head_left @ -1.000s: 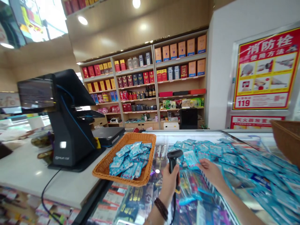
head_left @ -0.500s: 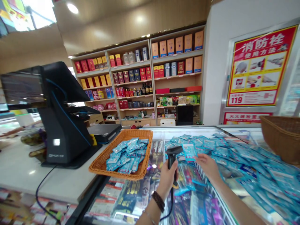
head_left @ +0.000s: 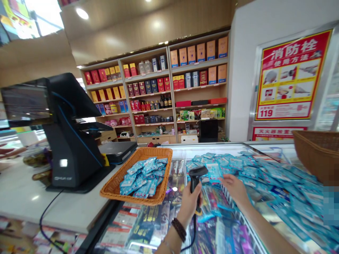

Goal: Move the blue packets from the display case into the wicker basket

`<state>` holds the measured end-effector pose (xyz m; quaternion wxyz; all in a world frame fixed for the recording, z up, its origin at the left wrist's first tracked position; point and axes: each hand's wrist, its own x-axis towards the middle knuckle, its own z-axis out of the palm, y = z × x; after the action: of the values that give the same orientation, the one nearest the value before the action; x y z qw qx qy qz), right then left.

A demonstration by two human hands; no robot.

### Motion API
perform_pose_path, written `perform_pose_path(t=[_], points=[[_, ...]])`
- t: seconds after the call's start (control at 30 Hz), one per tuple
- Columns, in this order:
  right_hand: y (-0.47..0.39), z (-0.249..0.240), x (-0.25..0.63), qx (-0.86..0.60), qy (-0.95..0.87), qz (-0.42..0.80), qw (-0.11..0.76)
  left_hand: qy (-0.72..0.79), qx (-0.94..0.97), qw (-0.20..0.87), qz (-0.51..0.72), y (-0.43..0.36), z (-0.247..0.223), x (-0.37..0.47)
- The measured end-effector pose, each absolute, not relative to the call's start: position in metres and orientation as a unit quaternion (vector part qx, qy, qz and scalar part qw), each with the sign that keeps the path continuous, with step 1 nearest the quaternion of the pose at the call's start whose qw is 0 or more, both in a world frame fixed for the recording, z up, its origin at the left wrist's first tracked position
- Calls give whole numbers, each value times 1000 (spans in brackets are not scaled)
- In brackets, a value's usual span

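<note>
My left hand [head_left: 189,203] is wrapped round the handle of a black barcode scanner [head_left: 198,171], its cable hanging down past my wrist. Between the fingertips of my right hand [head_left: 233,187] is the lower corner of a small blue packet [head_left: 214,171], upright in front of the scanner's head. Many similar blue packets [head_left: 265,171] lie spread over the freezer's glass top behind and to the right. On the left, an orange wicker basket [head_left: 109,188] holds a heap of the same packets [head_left: 145,176].
A black checkout terminal [head_left: 75,151] stands on the white counter [head_left: 71,208] at left, with a flat grey device [head_left: 116,151] beside it. A brown basket [head_left: 315,151] sits at the right edge. Frozen goods [head_left: 219,229] show under the glass. Shelves of boxes line the back wall.
Almost nothing differs. The view has shifted slightly; both hands keep their places, with the scanner and packet still held close together.
</note>
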<state>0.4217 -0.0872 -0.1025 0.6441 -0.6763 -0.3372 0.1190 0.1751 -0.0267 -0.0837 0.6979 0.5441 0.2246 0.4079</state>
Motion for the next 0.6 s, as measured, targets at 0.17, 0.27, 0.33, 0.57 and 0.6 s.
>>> perform_pose_path(t=[0.17, 0.27, 0.33, 0.57, 0.6], points=[[-89, -99, 421, -683, -339, 119, 636, 222, 542, 704, 403, -27, -82, 173], [-89, -97, 419, -679, -337, 119, 641, 216, 545, 703, 403, -27, -80, 173], [-87, -97, 419, -679, -332, 110, 645, 217, 541, 699, 415, -25, -77, 172], [-53, -88, 415, -672, -344, 97, 649, 240, 498, 658, 511, -1, -47, 144], [-44, -83, 409, -664, -345, 110, 654, 244, 496, 647, 524, 4, -40, 133]])
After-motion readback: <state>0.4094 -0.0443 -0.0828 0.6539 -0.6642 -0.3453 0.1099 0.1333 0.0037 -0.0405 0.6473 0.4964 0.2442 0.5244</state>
